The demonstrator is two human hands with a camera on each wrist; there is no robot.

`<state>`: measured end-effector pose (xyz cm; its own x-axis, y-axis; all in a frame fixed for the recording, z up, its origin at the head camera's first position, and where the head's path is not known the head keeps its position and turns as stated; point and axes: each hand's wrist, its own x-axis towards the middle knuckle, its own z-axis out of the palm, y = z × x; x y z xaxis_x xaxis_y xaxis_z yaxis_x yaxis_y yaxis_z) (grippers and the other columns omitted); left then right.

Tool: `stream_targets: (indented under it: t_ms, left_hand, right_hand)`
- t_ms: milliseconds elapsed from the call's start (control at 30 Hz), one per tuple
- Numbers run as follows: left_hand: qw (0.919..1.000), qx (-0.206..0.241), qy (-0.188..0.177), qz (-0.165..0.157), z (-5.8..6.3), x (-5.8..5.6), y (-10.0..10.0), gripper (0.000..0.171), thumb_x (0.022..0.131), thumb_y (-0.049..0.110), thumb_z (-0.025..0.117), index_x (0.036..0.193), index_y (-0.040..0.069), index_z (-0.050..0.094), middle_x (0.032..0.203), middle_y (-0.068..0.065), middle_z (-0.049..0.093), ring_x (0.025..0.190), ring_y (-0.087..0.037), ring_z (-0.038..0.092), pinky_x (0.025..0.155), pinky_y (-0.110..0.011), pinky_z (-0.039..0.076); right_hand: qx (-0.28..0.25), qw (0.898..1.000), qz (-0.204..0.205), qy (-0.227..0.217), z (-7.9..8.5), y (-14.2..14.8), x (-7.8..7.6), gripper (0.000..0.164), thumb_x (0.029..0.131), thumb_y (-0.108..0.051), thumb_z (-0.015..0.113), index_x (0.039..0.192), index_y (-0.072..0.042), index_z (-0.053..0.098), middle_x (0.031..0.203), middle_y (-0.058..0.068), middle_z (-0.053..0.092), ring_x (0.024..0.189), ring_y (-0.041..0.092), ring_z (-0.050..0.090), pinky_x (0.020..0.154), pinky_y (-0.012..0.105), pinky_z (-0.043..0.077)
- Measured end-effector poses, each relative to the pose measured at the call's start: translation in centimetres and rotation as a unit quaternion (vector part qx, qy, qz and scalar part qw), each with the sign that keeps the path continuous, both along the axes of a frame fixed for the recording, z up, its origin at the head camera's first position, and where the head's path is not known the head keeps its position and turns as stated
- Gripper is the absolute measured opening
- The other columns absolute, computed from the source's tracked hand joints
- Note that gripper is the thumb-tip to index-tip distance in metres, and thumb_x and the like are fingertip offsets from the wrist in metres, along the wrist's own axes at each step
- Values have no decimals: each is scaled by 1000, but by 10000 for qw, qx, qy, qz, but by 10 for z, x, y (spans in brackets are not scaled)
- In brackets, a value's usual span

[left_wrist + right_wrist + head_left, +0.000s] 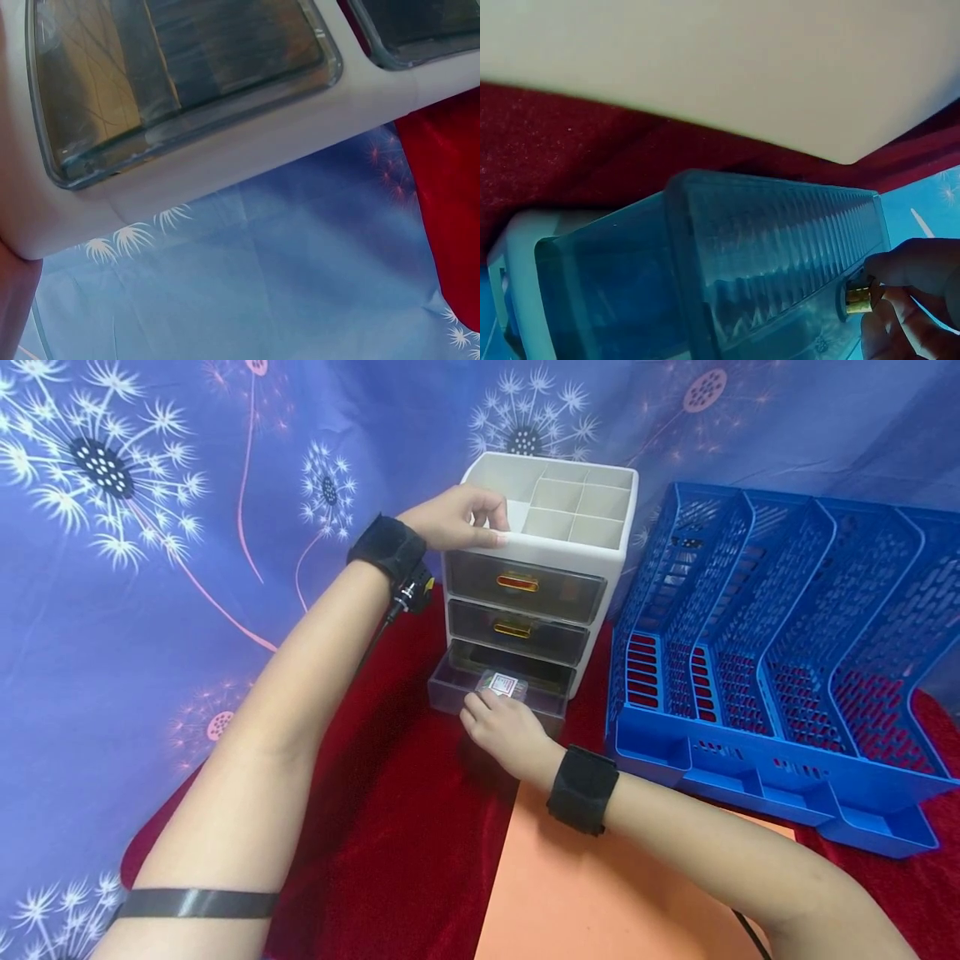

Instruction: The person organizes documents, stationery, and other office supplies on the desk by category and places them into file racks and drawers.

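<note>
A white desktop drawer organizer (570, 550) stands against the cloth backdrop, with smoky clear drawers and gold handles. My left hand (456, 520) grips its top rim at the front left corner, fingers curled over the edge. The bottom drawer (452, 693) is pulled partway out, and a small clear pack with a white label (504, 684) lies inside. In front of that drawer is my right hand (512, 737). The right wrist view shows its thumb and fingers pinching the drawer's gold handle (860, 298). The two drawers above stand closed.
To the right stands a blue mesh file rack (731, 727) with upright dividers and small front trays. An orange sheet (570, 893) lies on the red velvet cloth (390, 827) in front. Dandelion-patterned blue fabric (397, 427) hangs behind.
</note>
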<state>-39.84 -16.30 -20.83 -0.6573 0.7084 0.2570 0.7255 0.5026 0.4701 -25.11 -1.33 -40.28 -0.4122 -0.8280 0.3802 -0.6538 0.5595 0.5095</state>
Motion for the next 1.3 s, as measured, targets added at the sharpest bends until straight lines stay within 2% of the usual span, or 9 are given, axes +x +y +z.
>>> stream_targets:
  t_ms: [200, 433, 800, 1100, 1300]
  left_hand:
    - [10000, -38, 28, 26, 1, 1, 1, 10, 88, 16, 66, 85, 7, 61, 79, 1, 53, 72, -15, 45, 67, -26, 34]
    - [10000, -49, 34, 48, 1, -1, 1, 9, 88, 15, 65, 84, 8, 61, 75, 1, 52, 71, -15, 44, 66, -26, 33]
    - [10000, -29, 28, 81, 2, 0, -1, 9, 87, 15, 67, 84, 8, 63, 74, 4, 52, 71, -13, 44, 67, -25, 33]
    - [9999, -43, 94, -53, 2, -2, 1, 9, 87, 15, 66, 85, 7, 63, 74, 2, 52, 72, -14, 45, 67, -25, 34]
    - [10000, -49, 48, -67, 1, -1, 2, 9, 87, 15, 66, 85, 6, 62, 73, 2, 53, 70, -15, 45, 66, -26, 34]
  right_hand:
    - [-46, 10000, -13, 28, 3, 0, -4, 26, 74, 0, 72, 99, -6, 65, 95, 7, 60, 87, 20, 57, 67, 25, 51]
    - [-72, 9997, -169, -184, 7, 0, -10, 27, 74, 1, 73, 99, -6, 64, 97, 8, 60, 87, 21, 57, 70, 25, 52]
    - [-353, 9968, -542, -478, 5, 5, -29, 22, 78, 4, 69, 97, -6, 63, 98, 9, 60, 84, 22, 56, 67, 26, 51]
    - [-423, 9957, -657, -500, 5, 3, -36, 20, 78, 4, 70, 94, -5, 62, 94, 8, 59, 83, 21, 55, 62, 26, 50]
    - [-382, 9944, -774, -618, 7, 4, -40, 20, 78, 6, 68, 94, -5, 62, 95, 9, 59, 85, 23, 56, 65, 27, 52]
